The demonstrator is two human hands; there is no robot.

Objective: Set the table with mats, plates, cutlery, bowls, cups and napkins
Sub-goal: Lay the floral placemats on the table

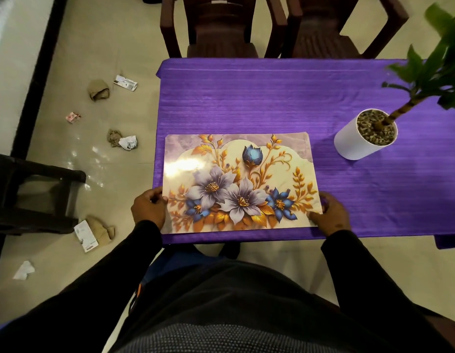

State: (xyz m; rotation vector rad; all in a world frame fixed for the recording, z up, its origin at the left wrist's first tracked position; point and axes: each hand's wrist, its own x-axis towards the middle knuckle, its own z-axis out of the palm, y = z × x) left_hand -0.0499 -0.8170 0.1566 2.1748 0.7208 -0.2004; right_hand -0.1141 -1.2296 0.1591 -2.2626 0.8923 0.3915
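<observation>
Head view, looking down over the person's dark-clothed torso. A floral mat point(240, 183), printed with lilac and blue flowers and gold leaves on a pale ground, lies flat on the purple cloth point(246, 98) covering the counter point(374, 200), at the near left corner, its long side parallel to the near edge and just inside it. The left hand point(148, 208) holds the mat's near left edge, its fingers point(157, 198) curled round the border with the thumb resting on top of the print. The right hand point(332, 216) holds the near right corner in the same manner, its fingers point(314, 216) curled onto the mat's margin; both sleeves are black. To the right of the mat and well apart from it stands a white pot point(359, 142) filled with pebbles, carrying a plant point(430, 59) whose stem leans to the far right, its green leaves blurred. Two dark brown chairs point(221, 29) stand side by side at the far edge of the counter. A dark stool point(35, 189) stands on the pale tiled floor point(68, 59) to the left. Crumpled scraps of paper point(99, 90) and wrappers lie scattered on the floor between the stool and the counter.
</observation>
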